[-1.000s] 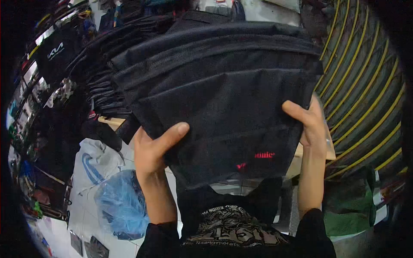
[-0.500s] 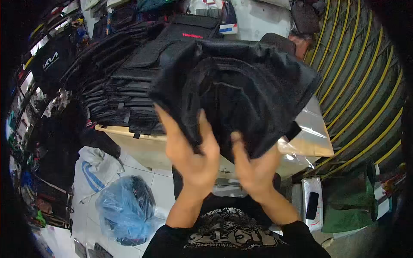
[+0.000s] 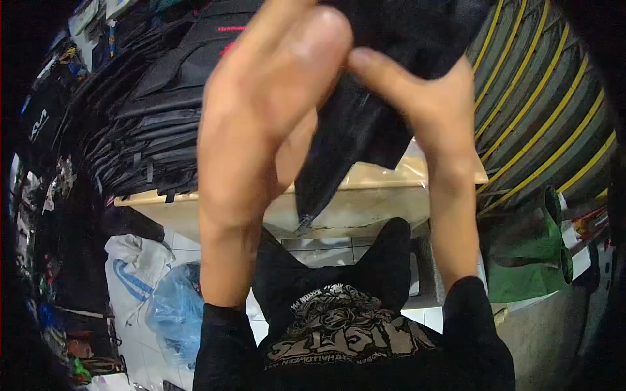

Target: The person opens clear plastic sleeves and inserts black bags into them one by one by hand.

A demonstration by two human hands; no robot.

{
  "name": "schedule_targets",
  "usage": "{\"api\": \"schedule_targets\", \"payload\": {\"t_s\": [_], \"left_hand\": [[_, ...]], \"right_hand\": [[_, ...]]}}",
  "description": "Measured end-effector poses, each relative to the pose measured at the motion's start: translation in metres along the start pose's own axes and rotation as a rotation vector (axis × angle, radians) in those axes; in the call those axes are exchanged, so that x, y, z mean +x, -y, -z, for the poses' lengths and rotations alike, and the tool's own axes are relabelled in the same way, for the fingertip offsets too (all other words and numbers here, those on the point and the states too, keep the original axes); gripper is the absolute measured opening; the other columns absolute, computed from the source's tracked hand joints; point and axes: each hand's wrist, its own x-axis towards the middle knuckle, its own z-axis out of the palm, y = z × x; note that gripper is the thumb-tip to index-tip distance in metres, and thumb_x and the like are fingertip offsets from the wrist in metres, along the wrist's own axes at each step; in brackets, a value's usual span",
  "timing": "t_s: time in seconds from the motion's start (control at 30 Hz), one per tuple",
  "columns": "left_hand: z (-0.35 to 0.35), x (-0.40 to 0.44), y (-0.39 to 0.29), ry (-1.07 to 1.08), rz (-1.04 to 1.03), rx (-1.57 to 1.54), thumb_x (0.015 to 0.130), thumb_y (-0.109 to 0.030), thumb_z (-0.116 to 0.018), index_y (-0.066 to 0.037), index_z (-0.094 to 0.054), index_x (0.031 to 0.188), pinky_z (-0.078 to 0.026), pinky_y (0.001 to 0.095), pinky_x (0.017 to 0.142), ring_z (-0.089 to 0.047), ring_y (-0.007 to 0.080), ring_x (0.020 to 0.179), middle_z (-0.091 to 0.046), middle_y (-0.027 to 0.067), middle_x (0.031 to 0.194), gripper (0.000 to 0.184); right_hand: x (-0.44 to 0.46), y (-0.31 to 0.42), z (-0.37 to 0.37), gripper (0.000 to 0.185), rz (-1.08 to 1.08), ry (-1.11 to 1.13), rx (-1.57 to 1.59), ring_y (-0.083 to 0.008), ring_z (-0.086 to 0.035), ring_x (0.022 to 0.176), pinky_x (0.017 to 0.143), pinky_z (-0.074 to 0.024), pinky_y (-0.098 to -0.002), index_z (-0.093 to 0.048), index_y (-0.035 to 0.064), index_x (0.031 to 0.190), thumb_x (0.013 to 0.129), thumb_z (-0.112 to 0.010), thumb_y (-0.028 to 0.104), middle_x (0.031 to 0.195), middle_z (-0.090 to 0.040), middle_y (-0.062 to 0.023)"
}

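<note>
Close to the camera, a black fabric piece (image 3: 398,124) hangs at the upper centre, its lower corner pointing down over the table. My left hand (image 3: 261,98) is at its left edge, large and blurred, with fingers bent; where they meet the cloth is hidden. On the right side, my right hand (image 3: 430,98) holds the fabric, thumb across its front and the other fingers behind it. Left of my left hand lies a tall stack of folded black fabric items (image 3: 163,117), with red lettering on the top one.
A light table edge (image 3: 365,202) runs across the middle. Bags lie on the tiled floor: a white one (image 3: 140,257), a blue plastic one (image 3: 176,316). To the right are yellow-striped dark curved bands (image 3: 535,111) and a green bag (image 3: 528,267).
Both hands have risen toward the camera with the black fabric. The fabric, spread broad and then bunched before, now hangs with a corner down. The view has shifted.
</note>
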Motion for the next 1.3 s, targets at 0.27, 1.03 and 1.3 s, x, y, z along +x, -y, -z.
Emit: {"api": "schedule_targets", "payload": {"t_s": [0.27, 1.03, 1.3], "left_hand": [[-0.022, -0.052, 0.077, 0.325, -0.049, 0.626, 0.066, -0.010, -0.076, -0.003, -0.056, 0.112, -0.044, 0.0411, 0.089, -0.054, 0.0322, 0.103, -0.055, 0.0141, 0.107, 0.051], [-0.070, -0.062, 0.165, 0.147, -0.273, 0.516, 0.073, -0.002, -0.073, -0.006, -0.068, 0.088, -0.047, 0.0283, 0.052, -0.060, 0.0176, 0.060, -0.061, 0.0054, 0.078, 0.017], [-0.080, -0.058, 0.150, 0.120, -0.188, 0.384, 0.072, -0.005, -0.075, -0.007, -0.070, 0.089, -0.046, 0.0264, 0.051, -0.058, 0.0153, 0.058, -0.061, 0.0053, 0.075, 0.018]], "right_hand": [[0.078, 0.027, 0.211, 0.033, -0.188, -0.274, 0.162, -0.0239, -0.064, 0.085, 0.079, -0.0517, -0.0361, -0.064, -0.0041, 0.100, 0.078, -0.068, 0.021, 0.096, -0.067, -0.0158], [-0.134, -0.024, 0.156, 0.088, -0.802, 0.737, -0.442, -0.0305, -0.059, 0.105, 0.094, -0.0427, -0.0358, -0.036, -0.0019, 0.133, 0.061, -0.078, 0.025, 0.112, -0.060, -0.0215], [-0.113, -0.044, 0.142, 0.100, -0.703, 0.453, -0.789, -0.0393, -0.063, 0.090, 0.084, -0.0474, -0.0360, -0.013, -0.0213, 0.133, 0.065, -0.073, 0.020, 0.095, -0.058, -0.0364]]}}
